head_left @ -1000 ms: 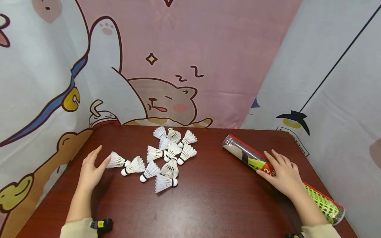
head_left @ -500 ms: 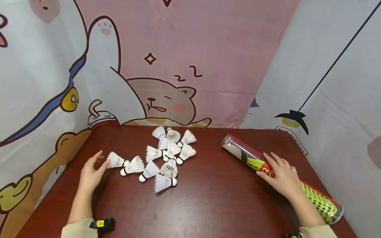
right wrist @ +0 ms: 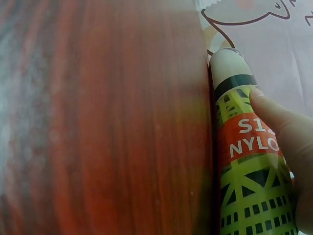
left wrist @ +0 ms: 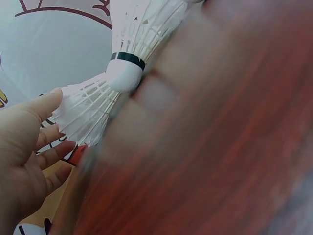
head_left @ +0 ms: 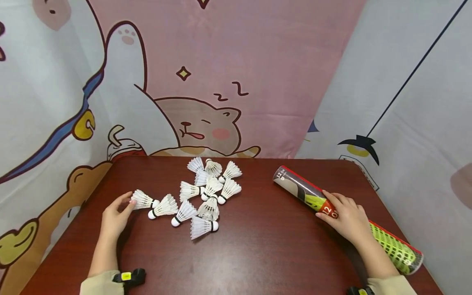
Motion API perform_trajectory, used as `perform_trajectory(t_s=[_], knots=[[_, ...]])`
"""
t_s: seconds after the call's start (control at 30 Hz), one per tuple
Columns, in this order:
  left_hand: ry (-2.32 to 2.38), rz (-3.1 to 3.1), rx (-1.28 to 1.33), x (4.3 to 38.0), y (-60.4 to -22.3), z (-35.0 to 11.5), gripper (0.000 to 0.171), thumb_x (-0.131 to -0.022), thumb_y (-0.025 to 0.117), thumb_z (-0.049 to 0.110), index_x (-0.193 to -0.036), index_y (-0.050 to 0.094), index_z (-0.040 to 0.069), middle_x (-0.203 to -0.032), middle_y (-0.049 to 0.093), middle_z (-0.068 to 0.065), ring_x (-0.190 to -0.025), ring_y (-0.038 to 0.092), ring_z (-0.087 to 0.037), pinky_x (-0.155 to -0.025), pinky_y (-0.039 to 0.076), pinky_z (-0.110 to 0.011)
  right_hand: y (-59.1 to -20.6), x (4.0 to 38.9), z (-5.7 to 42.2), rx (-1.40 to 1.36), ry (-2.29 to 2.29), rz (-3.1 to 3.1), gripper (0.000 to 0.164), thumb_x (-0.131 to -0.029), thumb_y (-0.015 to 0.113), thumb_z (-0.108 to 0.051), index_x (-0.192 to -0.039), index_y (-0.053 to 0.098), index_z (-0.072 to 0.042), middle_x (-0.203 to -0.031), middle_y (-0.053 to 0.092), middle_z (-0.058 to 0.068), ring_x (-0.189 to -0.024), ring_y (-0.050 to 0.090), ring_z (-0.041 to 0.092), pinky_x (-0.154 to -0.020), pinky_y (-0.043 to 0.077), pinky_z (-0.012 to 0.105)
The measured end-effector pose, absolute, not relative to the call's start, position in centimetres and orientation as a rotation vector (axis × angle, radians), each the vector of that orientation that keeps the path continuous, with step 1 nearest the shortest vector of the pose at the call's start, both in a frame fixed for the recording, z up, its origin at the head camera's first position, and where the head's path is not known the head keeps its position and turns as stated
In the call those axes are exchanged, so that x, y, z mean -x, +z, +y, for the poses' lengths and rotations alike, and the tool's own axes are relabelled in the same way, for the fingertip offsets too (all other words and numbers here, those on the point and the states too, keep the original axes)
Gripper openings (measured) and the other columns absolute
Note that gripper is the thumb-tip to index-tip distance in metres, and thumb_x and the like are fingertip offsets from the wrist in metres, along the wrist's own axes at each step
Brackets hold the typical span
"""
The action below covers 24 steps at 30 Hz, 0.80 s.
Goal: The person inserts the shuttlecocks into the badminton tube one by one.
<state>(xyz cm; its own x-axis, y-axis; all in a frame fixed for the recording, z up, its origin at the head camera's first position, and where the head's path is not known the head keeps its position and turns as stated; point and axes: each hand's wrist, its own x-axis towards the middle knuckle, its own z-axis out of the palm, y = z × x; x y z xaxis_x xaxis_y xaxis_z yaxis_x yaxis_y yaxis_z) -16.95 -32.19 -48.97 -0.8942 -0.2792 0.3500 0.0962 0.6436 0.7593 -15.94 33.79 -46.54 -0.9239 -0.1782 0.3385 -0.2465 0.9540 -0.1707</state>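
Tube point(head_left: 311, 196), right of head frame: "12" at upper end, "12" on red band point(head_left: 328, 208). Right-wrist view, right side: "S12", "NYLO", partly covered. Backdrop point(head_left: 280, 82), upper centre: two "Z"s point(head_left: 240, 89).

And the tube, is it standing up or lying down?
Lying down: in the head view, the tube stretches lengthwise along the table, with the right hand over its middle.

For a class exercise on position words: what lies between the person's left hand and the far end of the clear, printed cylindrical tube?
White, black-banded shuttlecocks, then bare reddish-brown, wood-grained tabletop up to the tube, in the head view.
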Motion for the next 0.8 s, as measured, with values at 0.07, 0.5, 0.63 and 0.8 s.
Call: perform_trajectory(t_s=[0.07, 0.5, 0.63, 0.8], knots=[[-1.166, -2.411, -0.166, 16.99, -49.0, -32.08, 0.031, -0.092, 0.065, 0.011, -0.121, 0.063, -0.001, -0.101, 0.066, -0.022, -0.079, 0.049, 0.011, -0.068, 0.038, -0.008, -46.56, 16.0, 33.83, -0.31, 0.299, -2.785, 0.082, -0.077, 0.074, -0.053, -0.144, 0.042, -0.018, -0.125, 0.051, 0.019, -0.108, 0.046, 0.041, -0.077, 0.036, 0.059], [-1.115, -2.441, -0.359, 17.14, -48.59, -31.67, 0.026, -0.092, 0.066, 0.02, -0.105, 0.068, -0.002, -0.1, 0.066, -0.019, -0.088, 0.052, -0.022, -0.072, 0.038, -0.027, -46.43, 16.04, 33.78, -0.298, 0.342, -2.748, 0.069, -0.078, 0.077, -0.041, -0.137, 0.05, -0.018, -0.123, 0.054, 0.017, -0.107, 0.048, 0.042, -0.075, 0.037, 0.059], [-1.099, -2.441, -0.363, 17.05, -48.46, -31.64, 0.024, -0.091, 0.067, 0.019, -0.103, 0.069, -0.002, -0.096, 0.067, -0.018, -0.083, 0.051, -0.018, -0.07, 0.038, -0.026, -46.18, 16.0, 33.59, -0.277, 0.362, -2.756, 0.068, -0.078, 0.078, -0.04, -0.136, 0.051, -0.017, -0.122, 0.054, 0.019, -0.106, 0.048, 0.042, -0.076, 0.036, 0.059], [-1.108, -2.422, -0.336, 16.95, -48.34, -31.54, 0.022, -0.09, 0.068, 0.018, -0.098, 0.069, -0.002, -0.089, 0.067, -0.016, -0.073, 0.048, -0.007, -0.064, 0.037, -0.021, -45.95, 15.89, 33.52, -0.26, 0.391, -2.765, 0.067, -0.078, 0.078, -0.039, -0.136, 0.051, -0.016, -0.122, 0.053, 0.021, -0.106, 0.047, 0.044, -0.074, 0.035, 0.06]])
